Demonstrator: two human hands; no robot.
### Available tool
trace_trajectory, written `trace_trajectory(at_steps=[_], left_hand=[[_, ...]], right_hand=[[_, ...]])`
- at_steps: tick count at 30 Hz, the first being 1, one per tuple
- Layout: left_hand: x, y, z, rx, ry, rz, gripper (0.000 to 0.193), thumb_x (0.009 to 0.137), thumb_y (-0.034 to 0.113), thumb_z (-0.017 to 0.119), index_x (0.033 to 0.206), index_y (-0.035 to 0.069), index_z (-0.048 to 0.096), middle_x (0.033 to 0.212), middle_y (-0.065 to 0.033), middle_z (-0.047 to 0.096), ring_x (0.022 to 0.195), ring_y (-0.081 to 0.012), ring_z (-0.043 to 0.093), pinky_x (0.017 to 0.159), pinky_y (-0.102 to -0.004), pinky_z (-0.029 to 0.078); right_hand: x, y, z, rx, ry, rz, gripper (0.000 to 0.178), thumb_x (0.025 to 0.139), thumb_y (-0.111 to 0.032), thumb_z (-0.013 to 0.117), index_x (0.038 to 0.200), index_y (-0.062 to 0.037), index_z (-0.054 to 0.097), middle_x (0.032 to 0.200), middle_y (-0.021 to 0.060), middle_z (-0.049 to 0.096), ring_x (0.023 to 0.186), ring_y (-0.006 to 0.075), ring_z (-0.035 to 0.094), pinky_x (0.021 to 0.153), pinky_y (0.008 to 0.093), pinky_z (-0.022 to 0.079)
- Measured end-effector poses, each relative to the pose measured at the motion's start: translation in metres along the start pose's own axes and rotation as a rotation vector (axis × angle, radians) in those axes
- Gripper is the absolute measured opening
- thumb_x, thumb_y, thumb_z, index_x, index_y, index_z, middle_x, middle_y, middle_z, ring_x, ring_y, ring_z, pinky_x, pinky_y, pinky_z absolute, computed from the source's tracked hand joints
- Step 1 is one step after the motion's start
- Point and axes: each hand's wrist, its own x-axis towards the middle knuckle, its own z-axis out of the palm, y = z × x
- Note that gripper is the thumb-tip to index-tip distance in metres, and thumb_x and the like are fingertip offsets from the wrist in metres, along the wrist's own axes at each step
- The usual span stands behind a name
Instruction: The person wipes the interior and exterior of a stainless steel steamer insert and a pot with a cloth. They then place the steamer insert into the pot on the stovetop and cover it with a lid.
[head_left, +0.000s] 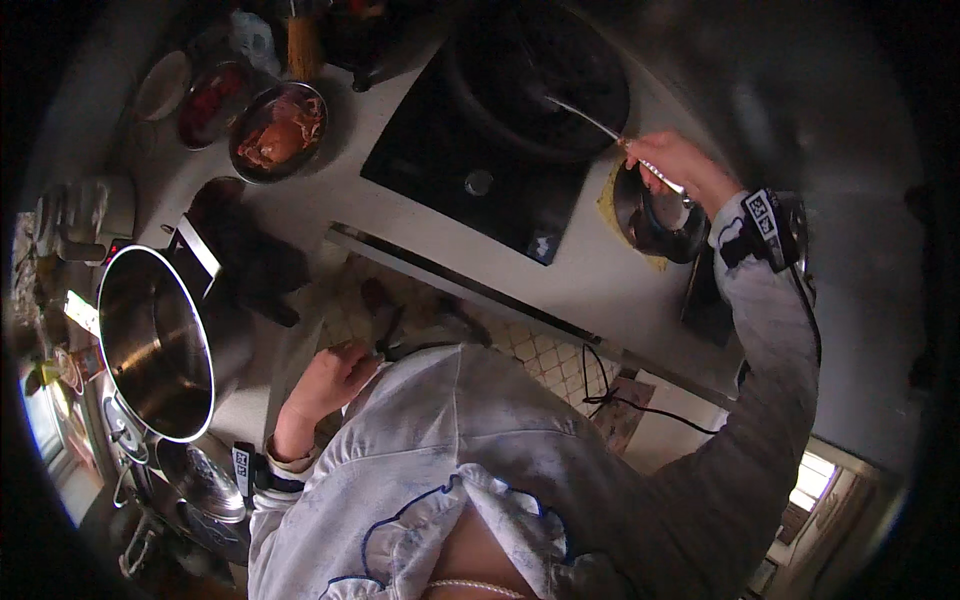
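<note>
The right hand (672, 160) reaches out to the far right of the worktop (600, 270), its fingers (640, 155) closed around the thin metal handle of a long utensil (590, 122). The handle runs from the hand up and left into a dark wok (540, 75) that sits on a black cooktop (470, 170); the working end of the utensil lies inside the wok and is too dark to make out. Just below the right hand, partly hidden by it, stands a small round steel pot (655, 220) on a yellowish mat.

The left hand (330, 380) is held close to the body, near the front edge of the worktop, fingers curled loosely inward; whether it holds anything cannot be told. To its left stands a large shiny steel stockpot (155, 340), tilted in view so its open mouth shows.

At the far left of the worktop are a metal bowl of reddish-brown food (280, 130), a smaller bowl of red pieces (210, 100) and a pale dish (162, 85). A black cable (620, 400) hangs below the worktop's edge, over a tiled floor (540, 350).
</note>
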Motion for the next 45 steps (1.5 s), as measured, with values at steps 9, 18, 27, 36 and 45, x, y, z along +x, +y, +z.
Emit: trace_trajectory(at_steps=[9, 18, 27, 36, 45], left_hand=[[0.013, -0.017, -0.017, -0.140, -0.097, 0.078, 0.020, 0.085, 0.022, 0.060, 0.089, 0.002, 0.062, 0.083, -0.0213, 0.060, 0.074, -0.0390, 0.059, 0.062, -0.0411, 0.047], [-0.008, -0.046, -0.025, -0.330, -0.031, 0.032, 0.019, 0.086, 0.020, 0.061, 0.090, 0.001, 0.058, 0.073, -0.0231, 0.059, 0.069, -0.0382, 0.061, 0.058, -0.0398, 0.047], [-0.023, -0.078, -0.020, -0.424, 0.036, 0.094, 0.017, 0.086, 0.018, 0.060, 0.086, 0.002, 0.057, 0.073, -0.0197, 0.060, 0.063, -0.0331, 0.060, 0.055, -0.0374, 0.045], [-0.025, -0.091, -0.020, -0.385, 0.011, 0.055, 0.017, 0.087, 0.019, 0.058, 0.085, 0.002, 0.057, 0.072, -0.0169, 0.058, 0.065, -0.0278, 0.057, 0.057, -0.0348, 0.044], [-0.025, -0.090, -0.017, -0.417, 0.008, -0.017, 0.019, 0.088, 0.021, 0.056, 0.086, 0.002, 0.057, 0.076, -0.0208, 0.059, 0.071, -0.0370, 0.059, 0.060, -0.0389, 0.046]], right_hand=[[-0.029, -0.047, 0.065, 0.127, 0.186, 0.161, 0.039, 0.090, -0.036, 0.056, 0.071, -0.0013, 0.052, 0.054, 0.0094, 0.055, 0.041, 0.0152, 0.051, 0.039, 0.0256, 0.042], [0.001, -0.094, 0.105, 0.055, 0.220, 0.372, 0.042, 0.090, -0.034, 0.055, 0.070, 0.0031, 0.052, 0.063, 0.0160, 0.058, 0.049, 0.0225, 0.060, 0.038, 0.0277, 0.048], [0.018, -0.138, 0.123, 0.099, 0.053, 0.645, 0.037, 0.094, -0.034, 0.049, 0.072, -0.0051, 0.043, 0.058, 0.0078, 0.046, 0.045, 0.0135, 0.047, 0.037, 0.0233, 0.037], [-0.017, -0.164, 0.070, 0.005, -0.095, 0.669, 0.041, 0.090, -0.047, 0.051, 0.081, -0.0081, 0.042, 0.062, 0.0016, 0.047, 0.053, 0.0099, 0.047, 0.041, 0.0219, 0.040], [-0.001, -0.143, 0.063, 0.042, -0.167, 0.597, 0.047, 0.086, -0.052, 0.056, 0.073, -0.0067, 0.049, 0.064, 0.0024, 0.052, 0.051, 0.0083, 0.049, 0.040, 0.0208, 0.039]])
